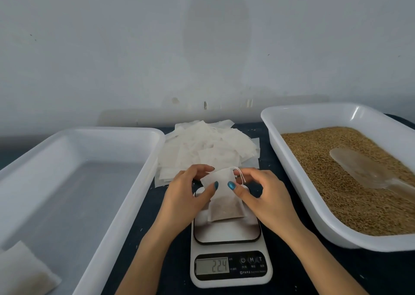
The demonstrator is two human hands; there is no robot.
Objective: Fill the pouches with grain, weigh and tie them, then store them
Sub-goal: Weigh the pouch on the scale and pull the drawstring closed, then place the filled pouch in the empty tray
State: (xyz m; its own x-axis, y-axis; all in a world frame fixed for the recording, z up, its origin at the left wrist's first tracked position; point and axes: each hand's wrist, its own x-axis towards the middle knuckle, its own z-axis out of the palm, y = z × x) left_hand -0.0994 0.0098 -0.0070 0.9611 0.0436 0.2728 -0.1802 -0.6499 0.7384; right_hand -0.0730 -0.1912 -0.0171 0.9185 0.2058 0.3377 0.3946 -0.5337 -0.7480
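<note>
Both hands are holding a part-filled pouch (224, 197) upright, its bottom seemingly resting on the scale (226, 234). The grain inside is sagging at 6 o'clock, below the grip. The left hand (186, 196) is pinching the upper left edge, thumb in front. The right hand (262, 198) is pinching the upper right edge beside the drawstring (239, 175). Empty pouches (208, 148) are lying at 12 o'clock, the grain tray (314, 108) is sitting at 3 o'clock, and another tray (112, 131) at 9 o'clock.
</note>
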